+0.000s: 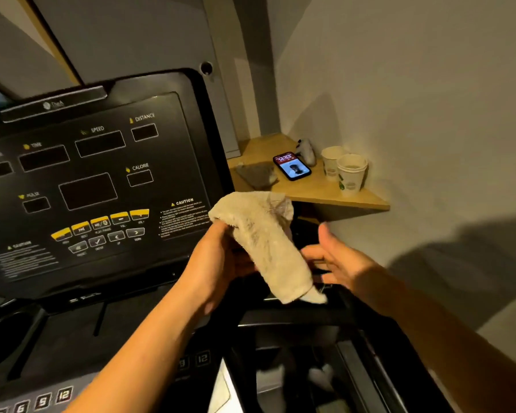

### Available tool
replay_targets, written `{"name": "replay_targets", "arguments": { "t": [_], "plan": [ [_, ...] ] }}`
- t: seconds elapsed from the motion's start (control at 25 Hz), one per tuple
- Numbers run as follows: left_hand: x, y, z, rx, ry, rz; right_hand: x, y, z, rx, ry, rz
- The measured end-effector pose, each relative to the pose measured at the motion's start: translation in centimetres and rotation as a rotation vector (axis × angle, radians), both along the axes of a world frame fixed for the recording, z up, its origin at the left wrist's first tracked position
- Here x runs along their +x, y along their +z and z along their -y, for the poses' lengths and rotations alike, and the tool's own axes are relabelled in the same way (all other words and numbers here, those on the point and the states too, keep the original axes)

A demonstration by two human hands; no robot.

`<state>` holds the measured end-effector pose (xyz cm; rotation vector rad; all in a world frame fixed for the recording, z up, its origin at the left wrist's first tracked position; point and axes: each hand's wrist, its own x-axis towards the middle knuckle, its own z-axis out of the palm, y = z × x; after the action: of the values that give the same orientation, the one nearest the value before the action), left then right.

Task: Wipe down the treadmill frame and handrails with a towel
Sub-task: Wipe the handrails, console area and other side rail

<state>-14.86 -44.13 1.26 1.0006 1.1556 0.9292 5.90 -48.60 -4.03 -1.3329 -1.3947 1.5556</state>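
Paper cups (pixel 344 169) on shelf (pixel 325 195); contents unclear; left hand (pixel 218 257) grips towel (pixel 268 242).

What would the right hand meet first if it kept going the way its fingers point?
The right hand is open, fingers pointing left toward the hanging towel held by the left hand. It would likely meet the towel first, though depth is hard to judge.

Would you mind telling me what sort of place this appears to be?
Probably a small gym or home workout corner: a treadmill console with speed and calorie displays, and a wooden corner shelf holding a phone and paper cups.
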Motion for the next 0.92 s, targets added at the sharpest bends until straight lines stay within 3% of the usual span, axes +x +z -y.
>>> {"name": "replay_targets", "arguments": {
  "t": [0.12,0.28,0.44,0.56,0.6,0.72,0.76,0.8,0.92],
  "plan": [
    [0.3,-1.1,0.0,0.004,0.040,0.041,-0.4,2.0,-0.6,0.047,-0.087,0.132],
    [1.1,-3.0,-0.1,0.022,-0.078,0.000,-2.8,0.5,-1.1,0.132,-0.265,0.086],
    [2.0,-3.6,-0.5,0.028,-0.149,0.129,-3.3,0.8,-0.3,0.223,-0.449,0.089],
    [2.6,-3.6,-0.3,0.052,-0.257,0.104,-0.4,2.8,-0.1,0.338,-0.511,0.264],
    [2.7,-4.0,-0.1,0.114,-0.327,-0.017,1.1,3.9,-0.1,0.349,-0.512,0.339],
    [1.5,-7.0,-0.3,0.670,-0.623,-0.829,5.3,3.5,-1.2,0.175,-0.429,0.700],
    [0.7,-7.7,-0.1,0.744,-0.716,-1.034,5.5,2.0,-1.2,0.110,-0.339,0.883],
    [0.0,-8.3,0.0,0.720,-0.795,-1.169,5.1,-0.3,-1.0,0.093,-0.221,1.006],
    [-1.4,-9.3,0.7,0.615,-1.003,-1.322,2.2,-6.1,0.1,0.150,-0.073,1.028]
  ]
}}
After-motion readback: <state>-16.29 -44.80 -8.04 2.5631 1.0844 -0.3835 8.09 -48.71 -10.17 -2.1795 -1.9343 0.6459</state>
